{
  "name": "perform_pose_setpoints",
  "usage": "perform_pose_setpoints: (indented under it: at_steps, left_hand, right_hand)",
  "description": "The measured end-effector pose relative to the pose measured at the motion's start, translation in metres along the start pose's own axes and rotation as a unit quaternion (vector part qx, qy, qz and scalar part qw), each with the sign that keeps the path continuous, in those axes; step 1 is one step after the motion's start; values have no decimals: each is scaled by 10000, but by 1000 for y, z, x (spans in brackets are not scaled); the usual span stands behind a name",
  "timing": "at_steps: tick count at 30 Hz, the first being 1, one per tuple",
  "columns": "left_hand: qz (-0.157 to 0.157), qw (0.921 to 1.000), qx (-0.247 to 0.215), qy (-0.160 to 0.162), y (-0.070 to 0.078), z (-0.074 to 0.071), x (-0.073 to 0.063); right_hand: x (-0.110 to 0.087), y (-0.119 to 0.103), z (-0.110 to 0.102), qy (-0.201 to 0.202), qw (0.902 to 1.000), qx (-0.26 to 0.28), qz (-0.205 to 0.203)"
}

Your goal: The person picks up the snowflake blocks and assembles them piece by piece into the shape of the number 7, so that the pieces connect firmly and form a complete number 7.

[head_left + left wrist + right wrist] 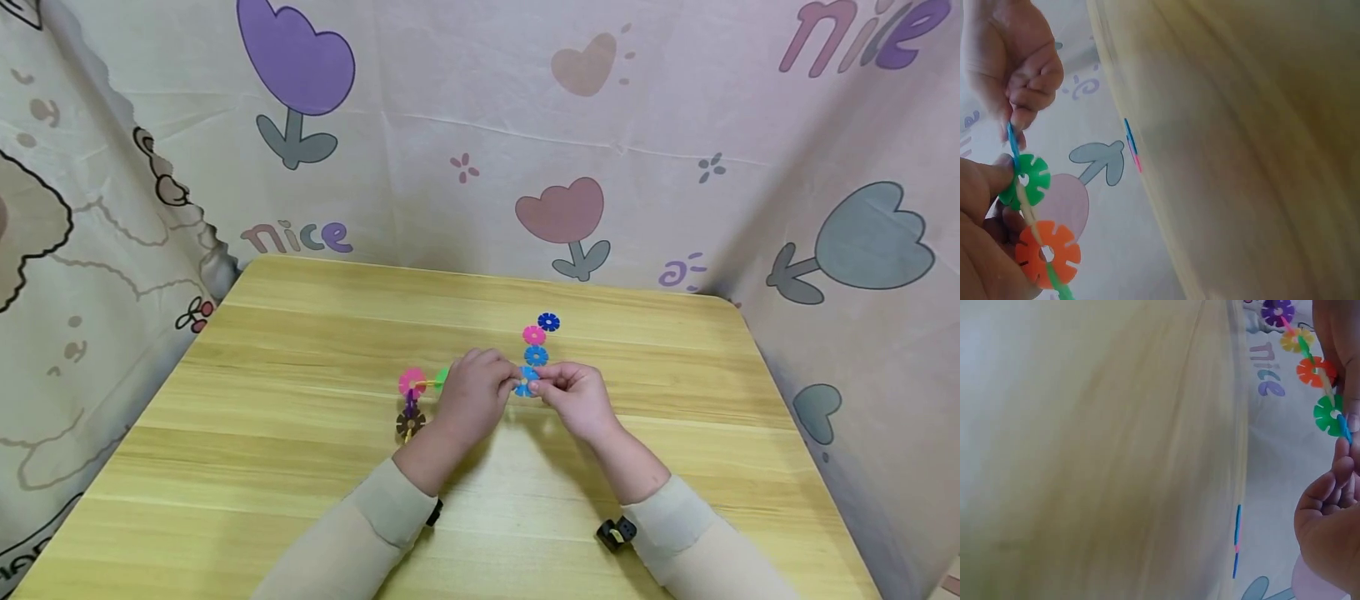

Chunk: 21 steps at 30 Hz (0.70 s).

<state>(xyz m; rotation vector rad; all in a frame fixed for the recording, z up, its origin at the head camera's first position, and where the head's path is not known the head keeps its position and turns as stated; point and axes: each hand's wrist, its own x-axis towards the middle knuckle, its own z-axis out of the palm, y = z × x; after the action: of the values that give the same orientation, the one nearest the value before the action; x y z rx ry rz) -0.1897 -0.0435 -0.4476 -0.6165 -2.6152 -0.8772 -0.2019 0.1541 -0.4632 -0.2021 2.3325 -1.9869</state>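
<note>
Over the table my left hand (468,400) holds a green notched plastic disc (1036,177), the end of a chain of slotted discs. Fingers and thumb of my right hand (581,402) pinch a light blue disc (527,382), seen edge-on in the left wrist view, where its edge meets the green disc's rim. Behind the green disc, the chain has a cream disc (1027,206) edge-on and an orange disc (1063,253). The right wrist view shows a yellow disc (1289,341) and a purple disc (1270,314) further along. My left hand hides part of the chain in the head view.
Beyond my hands lie another light blue disc (536,356), a pink disc (534,335) and a dark blue disc (548,322) on the wooden table (300,333). Left of my left hand, a brown disc (410,423) and a second pink disc (408,379) show in the chain.
</note>
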Motion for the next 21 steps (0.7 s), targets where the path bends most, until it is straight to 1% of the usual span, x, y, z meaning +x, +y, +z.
perform_pose_setpoints:
  at_steps: [2,8,11,16,21]
  left_hand:
    - [4,10000,21,-12,0,-1,0]
    - [132,9990,283,334,-2,-2,1]
    - [155,9984,387,388,-3,-2,1]
    - [57,9990,419,157,-3,-4,1]
    - [-36,9988,471,-148,-3,-6,1]
  right_hand:
    - [0,0,1,57,10000,42,7]
    - [0,-3,0,119,9997,206,-53]
    - [-1,-4,0,175,9993,331,24]
    - [-1,-4,2,205,9982,538,190]
    - [-2,-3,2,121,9995,244,169]
